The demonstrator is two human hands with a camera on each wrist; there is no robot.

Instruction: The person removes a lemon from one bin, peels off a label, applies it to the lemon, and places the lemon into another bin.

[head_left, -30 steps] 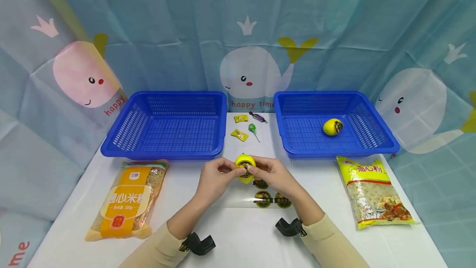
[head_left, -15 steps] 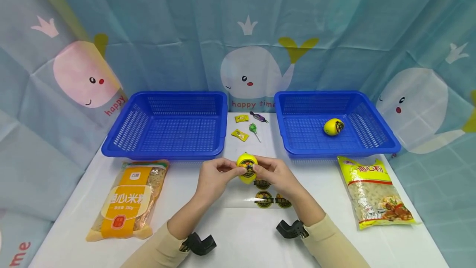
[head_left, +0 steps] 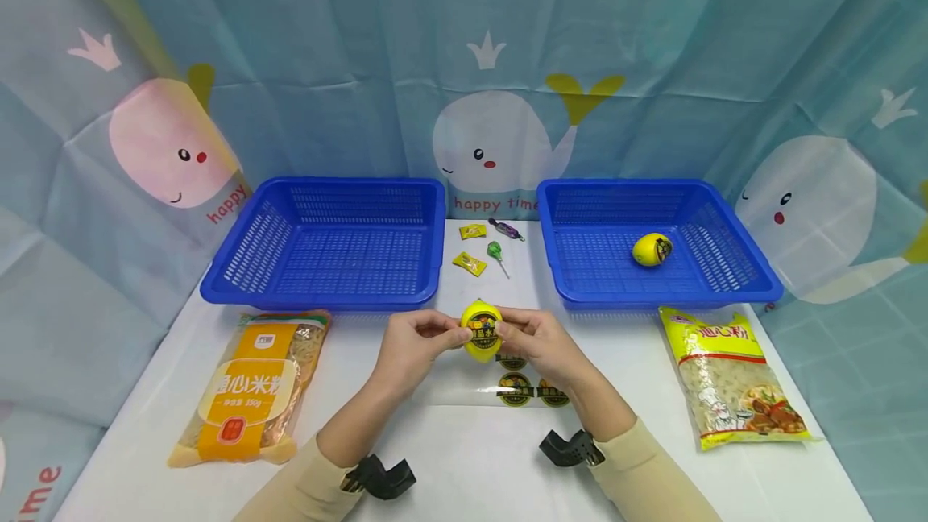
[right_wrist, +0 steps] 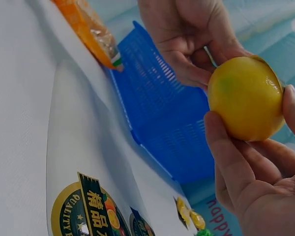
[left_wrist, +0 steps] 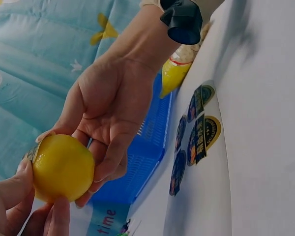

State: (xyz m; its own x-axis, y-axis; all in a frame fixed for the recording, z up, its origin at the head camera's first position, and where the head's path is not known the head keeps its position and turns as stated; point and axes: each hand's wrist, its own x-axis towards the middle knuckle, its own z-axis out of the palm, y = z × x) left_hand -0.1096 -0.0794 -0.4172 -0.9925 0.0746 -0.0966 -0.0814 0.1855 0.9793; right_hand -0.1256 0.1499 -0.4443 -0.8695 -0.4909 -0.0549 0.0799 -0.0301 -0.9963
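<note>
Both hands hold a yellow lemon [left_wrist: 64, 167] just above the middle of the table. A round black-and-gold sticker [head_left: 483, 331] lies on its near side, facing the person. My left hand [head_left: 411, 349] pinches the lemon's left side, thumb at the sticker's edge. On the other side, my right hand [head_left: 545, 345] grips it with the thumb in front and fingers behind. Below them is a clear sheet [head_left: 464, 389] bearing several more stickers [head_left: 515, 389], partly covered by the right hand. In the right wrist view, the fingers [right_wrist: 236, 167] support the lemon from beneath.
A blue basket [head_left: 319, 300] stands at the back left. Another blue basket [head_left: 667, 296] at the back right holds a stickered lemon [head_left: 652, 250]. Wrapped candies [head_left: 470, 263] and a green lollipop [head_left: 495, 250] lie between them. Pasta bags flank the hands, orange [head_left: 250, 393] and yellow [head_left: 734, 377].
The left thumb has drawn back to the left, uncovering more of the sticker. The lemon stays nearly in place, and the right hand hardly moves.
</note>
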